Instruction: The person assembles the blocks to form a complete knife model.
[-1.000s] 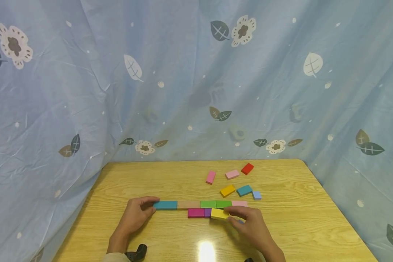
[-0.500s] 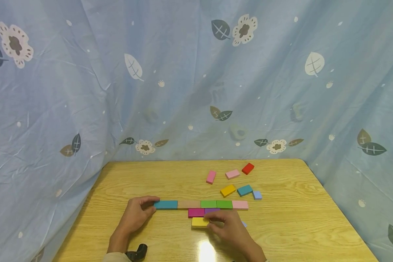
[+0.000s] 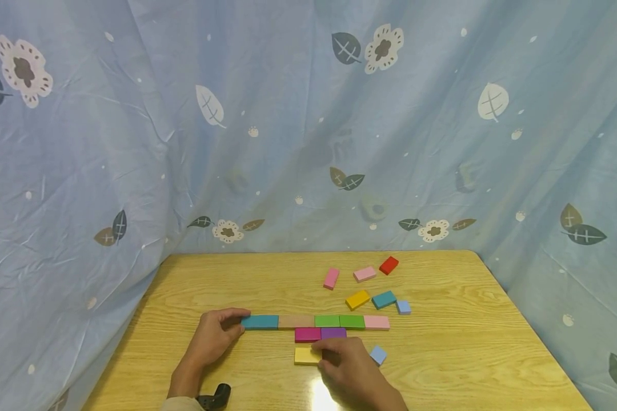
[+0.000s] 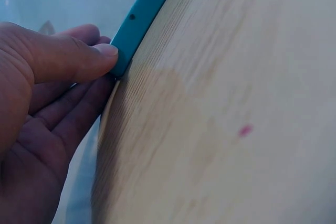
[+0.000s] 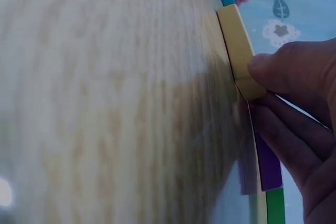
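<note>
My left hand pinches the left end of a teal block, thumb on its near side in the left wrist view. That block begins a straight row with a tan block, two green blocks and a pink block. Against the row's near side lie a magenta block and a purple block. Between thumb and fingers, my right hand holds a yellow block by its right end, nearer me than the magenta one and apart from it. My fingers cover its right end.
A light blue block lies right of my right hand. Farther back are loose blocks: orange-yellow, teal, light blue, pinks and red. A patterned curtain hangs behind the wooden table.
My right hand has carried the yellow block left and toward me, away from the purple block's right side to before the magenta one. The near light blue block is uncovered. My left hand stays put.
</note>
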`<act>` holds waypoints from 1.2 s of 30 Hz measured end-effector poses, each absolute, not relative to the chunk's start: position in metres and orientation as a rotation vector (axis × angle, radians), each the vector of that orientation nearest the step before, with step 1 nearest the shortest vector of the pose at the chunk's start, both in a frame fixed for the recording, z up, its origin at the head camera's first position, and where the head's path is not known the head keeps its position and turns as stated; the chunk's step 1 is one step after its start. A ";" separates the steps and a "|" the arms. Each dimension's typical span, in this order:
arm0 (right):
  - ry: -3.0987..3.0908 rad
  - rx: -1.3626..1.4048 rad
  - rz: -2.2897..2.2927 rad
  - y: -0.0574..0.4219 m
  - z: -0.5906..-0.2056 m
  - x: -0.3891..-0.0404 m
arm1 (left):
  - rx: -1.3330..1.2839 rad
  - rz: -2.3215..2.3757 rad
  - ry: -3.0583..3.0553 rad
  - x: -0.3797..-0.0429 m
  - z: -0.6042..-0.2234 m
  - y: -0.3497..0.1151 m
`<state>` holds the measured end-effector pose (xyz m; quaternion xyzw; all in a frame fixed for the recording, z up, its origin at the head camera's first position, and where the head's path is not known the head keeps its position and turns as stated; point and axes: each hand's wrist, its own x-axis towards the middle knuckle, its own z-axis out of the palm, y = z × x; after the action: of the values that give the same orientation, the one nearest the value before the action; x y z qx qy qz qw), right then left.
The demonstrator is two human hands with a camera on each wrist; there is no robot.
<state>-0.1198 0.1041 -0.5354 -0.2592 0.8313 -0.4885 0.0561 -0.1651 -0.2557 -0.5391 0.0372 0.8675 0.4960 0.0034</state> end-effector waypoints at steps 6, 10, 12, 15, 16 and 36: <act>2.668 -0.919 -1.460 0.100 -0.535 -0.119 | 0.119 1.556 2.707 -0.166 -0.539 -0.255; 2.772 -1.030 -1.423 0.093 -0.536 -0.121 | 0.115 1.555 2.714 -0.165 -0.539 -0.255; 2.819 -1.062 -1.388 0.091 -0.535 -0.122 | 0.115 1.552 2.719 -0.166 -0.539 -0.255; 2.847 -1.050 -1.348 0.089 -0.534 -0.123 | 0.111 1.560 2.713 -0.166 -0.539 -0.255; 2.846 -1.041 -1.335 0.088 -0.533 -0.124 | 0.112 1.562 2.711 -0.165 -0.539 -0.255; 2.954 -1.088 -1.141 0.083 -0.531 -0.134 | 0.114 1.558 2.734 -0.164 -0.539 -0.253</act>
<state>-0.1338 0.0834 -0.5308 -0.3232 0.8775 -0.3388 -0.1031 -0.1640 -0.2532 -0.5391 0.0361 0.8682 0.4948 -0.0035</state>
